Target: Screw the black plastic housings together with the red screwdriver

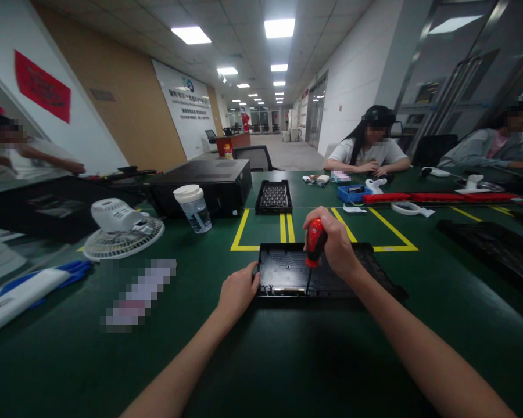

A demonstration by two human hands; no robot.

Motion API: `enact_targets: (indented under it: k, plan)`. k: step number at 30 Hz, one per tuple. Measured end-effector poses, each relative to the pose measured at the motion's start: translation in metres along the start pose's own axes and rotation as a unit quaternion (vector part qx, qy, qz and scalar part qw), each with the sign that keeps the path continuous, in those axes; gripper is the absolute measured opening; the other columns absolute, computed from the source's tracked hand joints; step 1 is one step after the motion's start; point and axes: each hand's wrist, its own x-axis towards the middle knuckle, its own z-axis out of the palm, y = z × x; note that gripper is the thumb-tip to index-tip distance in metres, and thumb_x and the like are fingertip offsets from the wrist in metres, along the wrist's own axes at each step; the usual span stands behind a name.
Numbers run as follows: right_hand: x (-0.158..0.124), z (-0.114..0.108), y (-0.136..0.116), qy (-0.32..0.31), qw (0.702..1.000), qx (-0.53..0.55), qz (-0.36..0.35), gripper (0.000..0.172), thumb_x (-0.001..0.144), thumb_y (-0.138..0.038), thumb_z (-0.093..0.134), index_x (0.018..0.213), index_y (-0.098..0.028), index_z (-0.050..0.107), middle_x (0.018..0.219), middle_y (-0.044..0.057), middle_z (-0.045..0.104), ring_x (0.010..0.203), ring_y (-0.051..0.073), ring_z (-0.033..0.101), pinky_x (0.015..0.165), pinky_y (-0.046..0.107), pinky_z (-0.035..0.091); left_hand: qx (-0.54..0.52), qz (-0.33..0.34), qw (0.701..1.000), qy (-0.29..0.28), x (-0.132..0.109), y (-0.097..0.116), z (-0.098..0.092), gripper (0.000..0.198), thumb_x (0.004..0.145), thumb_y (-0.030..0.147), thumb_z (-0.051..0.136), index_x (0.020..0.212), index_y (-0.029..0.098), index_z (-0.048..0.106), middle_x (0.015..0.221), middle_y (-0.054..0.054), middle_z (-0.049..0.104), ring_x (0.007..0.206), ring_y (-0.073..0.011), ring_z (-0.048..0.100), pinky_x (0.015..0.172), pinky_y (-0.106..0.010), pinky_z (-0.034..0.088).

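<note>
A flat black plastic case lies on the green table in front of me. My right hand is closed round a red-handled screwdriver, held upright with its tip down on the case's near edge. My left hand rests at the case's left near corner, fingers curled against its side, steadying it.
A black tray of small parts sits behind the case, beyond yellow floor-tape lines. A clear cup, a white fan and a black computer case stand to the left. Other people sit across the table, at the right and at the far left.
</note>
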Motion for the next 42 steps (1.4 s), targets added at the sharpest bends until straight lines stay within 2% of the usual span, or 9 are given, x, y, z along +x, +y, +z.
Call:
enact_targets:
  k: [3,7,10,15,20,33,42]
  plan:
    - [0.002,-0.002,0.005,-0.064,0.985,0.156,0.047,0.029,0.085,-0.036,0.029,0.079,-0.016,0.049,0.061,0.0,0.051,0.046,0.011,0.05,0.047,0.026,0.044,0.005,-0.002,1.0,0.001,0.0,0.001,-0.001,0.039,0.086,0.036,0.035,0.122,0.024,0.044,0.095,-0.005,0.066,0.082,-0.0173,0.062,0.072,-0.027,0.046]
    - [0.006,-0.006,0.008,-0.138,0.945,0.285,0.079,0.026,0.083,-0.035,0.033,0.08,-0.015,0.051,0.078,0.006,0.059,0.058,0.014,0.058,0.057,0.032,0.049,0.017,0.01,1.0,0.011,0.0,-0.002,0.002,0.039,0.086,0.037,0.035,0.122,0.024,0.045,0.094,-0.006,0.066,0.08,-0.0183,0.063,0.071,-0.028,0.046]
    - [0.008,-0.011,0.008,-0.169,0.923,0.327,0.109,0.025,0.081,-0.036,0.035,0.08,-0.016,0.05,0.086,0.008,0.06,0.067,0.016,0.061,0.061,0.035,0.05,0.023,0.018,0.999,0.02,0.001,-0.004,0.004,0.038,0.087,0.037,0.034,0.121,0.025,0.045,0.095,-0.006,0.066,0.082,-0.0191,0.063,0.071,-0.029,0.046]
    - [0.008,-0.015,0.01,-0.183,0.92,0.322,0.13,0.025,0.078,-0.04,0.039,0.082,-0.017,0.048,0.088,0.008,0.062,0.071,0.019,0.062,0.065,0.039,0.049,0.018,0.013,1.0,0.014,0.0,-0.003,0.003,0.039,0.087,0.037,0.035,0.122,0.024,0.045,0.096,-0.006,0.066,0.081,-0.0184,0.062,0.071,-0.028,0.045]
    - [0.007,-0.015,0.012,-0.193,0.916,0.331,0.115,0.025,0.078,-0.037,0.043,0.095,-0.019,0.048,0.082,0.004,0.062,0.064,0.018,0.062,0.063,0.036,0.048,0.018,0.006,1.0,0.006,0.0,-0.002,0.002,0.039,0.087,0.037,0.035,0.122,0.024,0.045,0.094,-0.006,0.066,0.081,-0.0186,0.062,0.071,-0.028,0.046]
    - [0.006,-0.02,0.013,-0.212,0.919,0.32,0.091,0.019,0.08,-0.036,0.047,0.087,-0.019,0.047,0.079,0.002,0.058,0.06,0.015,0.059,0.056,0.034,0.048,0.018,-0.002,1.0,-0.001,-0.001,0.001,-0.002,0.039,0.087,0.036,0.036,0.122,0.024,0.044,0.096,-0.006,0.066,0.084,-0.0182,0.062,0.073,-0.027,0.046]
    - [0.005,-0.02,0.009,-0.224,0.921,0.307,0.091,0.019,0.079,-0.036,0.05,0.088,-0.019,0.047,0.081,0.002,0.06,0.064,0.016,0.06,0.061,0.037,0.05,0.019,-0.01,1.0,-0.006,-0.001,0.003,-0.002,0.039,0.087,0.036,0.035,0.122,0.024,0.044,0.095,-0.006,0.066,0.083,-0.0182,0.062,0.072,-0.027,0.046]
